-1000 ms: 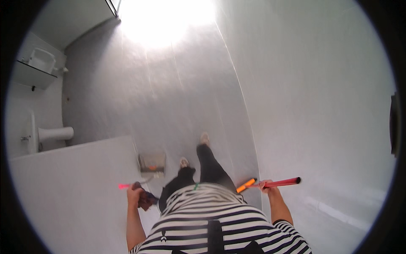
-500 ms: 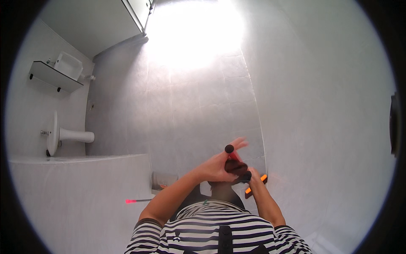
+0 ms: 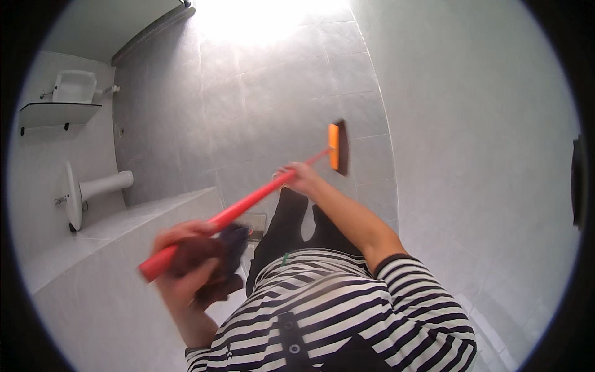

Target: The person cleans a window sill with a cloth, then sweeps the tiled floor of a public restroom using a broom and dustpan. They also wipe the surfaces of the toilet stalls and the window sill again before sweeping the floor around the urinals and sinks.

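A broom with a red handle (image 3: 242, 206) runs slantwise across my body, from low on the left up to the right. Its orange head (image 3: 333, 149), edged with dark bristles, is over the grey tiles in front of me. My left hand (image 3: 175, 294), blurred, is closed at the handle's upper end together with a crumpled dark bundle (image 3: 204, 263) in brown and dark blue, perhaps cloth. Farther down, my right hand (image 3: 300, 177) wraps round the handle.
A low tiled wall (image 3: 149, 232) stands at my left, with a white pedestal basin (image 3: 74, 198) beyond it. Farther off are a glass shelf (image 3: 59, 113) and another white basin (image 3: 74, 85). A metal-looking floor drain (image 3: 255, 224) lies near my legs. A long pale wall (image 3: 471, 155) borders the right.
The broom has swung from upright near my body to a slant, its head now out in front. My left hand moved left with the bundle; my right hand moved forward and left.
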`<action>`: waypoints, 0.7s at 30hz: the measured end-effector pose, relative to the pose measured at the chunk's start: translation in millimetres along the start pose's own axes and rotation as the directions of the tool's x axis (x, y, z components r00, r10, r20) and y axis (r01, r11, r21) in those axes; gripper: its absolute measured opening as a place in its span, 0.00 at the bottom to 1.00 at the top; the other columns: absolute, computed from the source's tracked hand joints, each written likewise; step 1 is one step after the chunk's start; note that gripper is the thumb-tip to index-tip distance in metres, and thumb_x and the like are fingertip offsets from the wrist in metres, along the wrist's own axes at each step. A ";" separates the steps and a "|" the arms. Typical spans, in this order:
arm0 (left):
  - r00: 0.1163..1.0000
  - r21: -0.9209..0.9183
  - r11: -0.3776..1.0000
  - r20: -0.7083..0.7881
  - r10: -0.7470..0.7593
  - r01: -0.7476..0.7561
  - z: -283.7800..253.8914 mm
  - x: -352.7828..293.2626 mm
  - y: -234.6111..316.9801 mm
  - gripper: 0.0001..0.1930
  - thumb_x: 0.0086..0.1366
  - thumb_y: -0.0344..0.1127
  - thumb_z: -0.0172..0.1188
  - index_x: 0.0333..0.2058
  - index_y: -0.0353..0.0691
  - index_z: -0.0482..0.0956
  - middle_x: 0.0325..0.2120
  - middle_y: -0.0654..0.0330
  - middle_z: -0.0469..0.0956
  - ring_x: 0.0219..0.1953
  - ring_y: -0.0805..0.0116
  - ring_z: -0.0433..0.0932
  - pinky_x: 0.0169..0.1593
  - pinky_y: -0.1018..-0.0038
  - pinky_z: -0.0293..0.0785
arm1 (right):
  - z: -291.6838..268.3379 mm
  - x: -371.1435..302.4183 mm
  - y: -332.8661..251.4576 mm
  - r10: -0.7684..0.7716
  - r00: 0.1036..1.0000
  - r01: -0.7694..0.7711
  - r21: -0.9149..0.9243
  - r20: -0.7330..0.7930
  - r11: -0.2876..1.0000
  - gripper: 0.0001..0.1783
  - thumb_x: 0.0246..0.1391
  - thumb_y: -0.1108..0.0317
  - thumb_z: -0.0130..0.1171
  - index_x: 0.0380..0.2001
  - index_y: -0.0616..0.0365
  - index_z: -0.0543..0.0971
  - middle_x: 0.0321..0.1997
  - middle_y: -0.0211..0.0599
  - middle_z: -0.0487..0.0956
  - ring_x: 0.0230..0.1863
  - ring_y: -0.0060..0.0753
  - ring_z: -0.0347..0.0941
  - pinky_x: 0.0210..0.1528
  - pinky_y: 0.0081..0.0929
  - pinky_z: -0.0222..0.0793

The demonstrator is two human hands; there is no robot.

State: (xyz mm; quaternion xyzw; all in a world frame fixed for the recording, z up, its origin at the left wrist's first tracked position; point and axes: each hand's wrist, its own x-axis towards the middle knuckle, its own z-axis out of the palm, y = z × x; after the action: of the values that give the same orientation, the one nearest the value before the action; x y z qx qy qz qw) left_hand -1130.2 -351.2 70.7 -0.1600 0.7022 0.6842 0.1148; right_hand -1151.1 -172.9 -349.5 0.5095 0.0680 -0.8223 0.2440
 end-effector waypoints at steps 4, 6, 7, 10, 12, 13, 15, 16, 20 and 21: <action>0.932 0.249 0.918 -0.114 0.344 -0.309 -32.4 -14.2 36.4 0.20 0.45 0.26 0.58 0.41 0.34 0.67 0.38 0.47 0.73 0.34 0.68 0.72 0.38 0.75 0.69 | 115.8 28.4 80.4 0.218 0.951 -0.205 -0.082 0.219 0.975 0.10 0.49 0.81 0.54 0.35 0.69 0.67 0.37 0.53 0.73 0.39 0.48 0.76 0.46 0.44 0.78; 0.845 0.397 0.780 -0.018 0.534 -0.484 -72.0 -29.8 46.6 0.22 0.47 0.30 0.60 0.42 0.33 0.67 0.36 0.48 0.72 0.38 0.66 0.71 0.44 0.71 0.67 | 155.1 12.4 115.2 0.244 0.897 -0.225 -0.094 0.370 0.970 0.07 0.50 0.80 0.54 0.33 0.67 0.69 0.37 0.51 0.74 0.38 0.46 0.76 0.45 0.42 0.78; 0.829 0.408 0.773 -0.065 0.555 -0.485 -90.2 -29.8 49.6 0.21 0.47 0.32 0.60 0.42 0.35 0.67 0.37 0.49 0.71 0.39 0.65 0.71 0.45 0.71 0.67 | 168.2 -4.2 119.4 0.230 0.905 -0.207 -0.103 0.359 0.973 0.07 0.50 0.80 0.54 0.33 0.67 0.69 0.37 0.51 0.74 0.38 0.46 0.76 0.45 0.42 0.78; 0.781 0.386 0.793 -0.235 0.579 -0.471 -130.4 -17.1 58.4 0.24 0.46 0.33 0.60 0.42 0.40 0.63 0.37 0.47 0.69 0.39 0.66 0.69 0.46 0.72 0.68 | 180.7 -35.2 114.2 0.127 0.937 -0.110 -0.070 0.326 0.991 0.06 0.51 0.80 0.54 0.33 0.68 0.69 0.37 0.49 0.74 0.40 0.45 0.75 0.46 0.43 0.77; 0.860 0.250 0.867 -0.179 0.478 -0.431 -133.8 8.8 50.3 0.23 0.46 0.34 0.61 0.42 0.39 0.64 0.36 0.50 0.69 0.36 0.67 0.69 0.45 0.72 0.67 | 148.7 -46.4 96.0 0.045 0.972 -0.040 -0.026 0.230 0.999 0.06 0.52 0.79 0.53 0.34 0.68 0.69 0.38 0.49 0.73 0.42 0.46 0.74 0.48 0.44 0.75; 0.892 0.126 0.906 -0.164 0.421 -0.405 -133.1 21.9 39.0 0.23 0.46 0.33 0.61 0.41 0.39 0.65 0.36 0.50 0.71 0.35 0.67 0.70 0.44 0.71 0.68 | 130.0 -56.9 82.4 0.010 0.987 -0.008 -0.009 0.158 1.000 0.06 0.53 0.79 0.53 0.34 0.68 0.69 0.38 0.49 0.73 0.43 0.47 0.74 0.49 0.44 0.75; 0.959 -0.122 0.953 0.008 0.282 -0.279 -111.9 71.3 6.2 0.21 0.48 0.28 0.60 0.42 0.39 0.66 0.38 0.50 0.74 0.35 0.65 0.72 0.44 0.69 0.70 | 82.9 -67.1 41.5 -0.070 0.997 0.073 0.086 -0.038 0.994 0.15 0.55 0.77 0.52 0.43 0.70 0.63 0.42 0.50 0.71 0.47 0.49 0.71 0.55 0.44 0.70; 0.971 -0.215 0.961 0.124 0.204 -0.175 -91.6 88.4 -11.5 0.20 0.48 0.24 0.59 0.42 0.39 0.67 0.38 0.50 0.75 0.36 0.64 0.73 0.44 0.67 0.71 | 53.0 -75.5 23.4 -0.045 0.997 0.050 0.088 -0.057 0.995 0.19 0.58 0.72 0.51 0.47 0.72 0.60 0.44 0.52 0.69 0.49 0.51 0.70 0.57 0.45 0.68; 0.862 -0.152 0.983 0.507 -0.015 0.107 -19.1 133.7 -92.1 0.21 0.50 0.15 0.61 0.42 0.40 0.68 0.43 0.52 0.76 0.47 0.64 0.76 0.51 0.67 0.73 | -70.4 -68.3 -39.6 -0.038 0.950 0.169 0.410 -0.309 0.896 0.16 0.58 0.68 0.47 0.44 0.70 0.68 0.39 0.51 0.74 0.41 0.48 0.73 0.51 0.49 0.71; 0.823 -0.137 0.980 0.566 -0.042 0.144 5.6 137.6 -105.1 0.20 0.50 0.16 0.62 0.41 0.39 0.69 0.43 0.53 0.76 0.47 0.66 0.76 0.52 0.68 0.73 | -116.4 -58.5 -60.5 0.024 0.965 0.123 0.532 -0.262 0.838 0.10 0.56 0.71 0.48 0.38 0.67 0.71 0.33 0.44 0.75 0.32 0.44 0.74 0.44 0.46 0.75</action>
State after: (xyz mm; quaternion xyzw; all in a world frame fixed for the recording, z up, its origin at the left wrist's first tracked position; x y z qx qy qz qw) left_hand -1217.3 -356.2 -79.0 0.0041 0.5667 0.7529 0.3346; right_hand -1064.7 -58.8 -361.6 0.6582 -0.1235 -0.7405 0.0573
